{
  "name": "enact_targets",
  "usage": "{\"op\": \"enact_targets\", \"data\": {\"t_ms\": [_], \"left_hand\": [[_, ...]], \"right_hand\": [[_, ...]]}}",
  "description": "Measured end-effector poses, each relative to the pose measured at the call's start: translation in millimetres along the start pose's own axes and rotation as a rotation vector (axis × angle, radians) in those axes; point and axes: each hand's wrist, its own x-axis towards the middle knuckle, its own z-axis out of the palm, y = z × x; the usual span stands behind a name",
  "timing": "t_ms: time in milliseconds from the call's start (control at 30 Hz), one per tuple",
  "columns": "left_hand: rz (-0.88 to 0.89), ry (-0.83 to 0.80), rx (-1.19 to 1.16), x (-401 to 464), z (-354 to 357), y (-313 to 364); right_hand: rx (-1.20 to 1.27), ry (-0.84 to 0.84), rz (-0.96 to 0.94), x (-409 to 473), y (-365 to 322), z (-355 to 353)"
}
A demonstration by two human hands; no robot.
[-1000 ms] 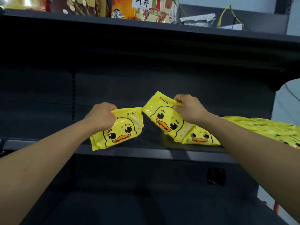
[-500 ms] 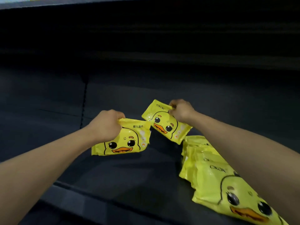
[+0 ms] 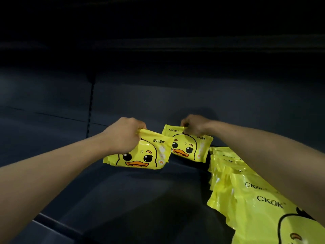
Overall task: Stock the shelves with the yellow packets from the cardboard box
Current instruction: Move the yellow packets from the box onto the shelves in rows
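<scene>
Head view: my left hand [image 3: 123,136] pinches one packet [image 3: 140,154] by its top edge; my right hand [image 3: 195,125] pinches another [image 3: 188,147] far back on the shelf [image 3: 123,199], probably to stand both left of the row [image 3: 246,191].

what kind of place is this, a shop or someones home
Most likely a shop: a deep dark metal shelf, a row of identical yellow duck packets already on it, and each hand bringing in one more.
</scene>
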Motion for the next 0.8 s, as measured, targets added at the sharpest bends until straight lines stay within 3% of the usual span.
{"op": "enact_targets", "data": {"t_ms": [333,500,800], "left_hand": [[0.005,-0.015,-0.029,4,11,-2],[0.018,-0.024,-0.009,10,13,-3],[0.038,-0.045,-0.003,25,22,3]], "right_hand": [[-0.118,-0.002,-0.02,8,5,39],[-0.287,0.083,0.038,5,1,38],[-0.186,0.065,0.029,8,8,36]]}}
